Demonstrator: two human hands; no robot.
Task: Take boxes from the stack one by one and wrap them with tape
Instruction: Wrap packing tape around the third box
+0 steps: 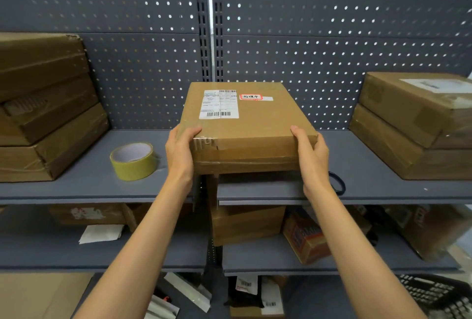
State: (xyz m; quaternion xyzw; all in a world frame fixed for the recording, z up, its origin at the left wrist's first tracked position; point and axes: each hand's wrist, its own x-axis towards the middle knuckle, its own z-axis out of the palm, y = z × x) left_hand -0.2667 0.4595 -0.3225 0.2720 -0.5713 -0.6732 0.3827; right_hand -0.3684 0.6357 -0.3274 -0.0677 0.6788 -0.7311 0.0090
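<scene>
Shelf — box between hands

I see a brown cardboard box with a white barcode label and red-framed sticker, a yellow tape roll, grey shelf, and dotted grey pegboard.

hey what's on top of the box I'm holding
On the box: a white shipping label and a red-bordered sticker. Both hands cover its near corners.
</scene>
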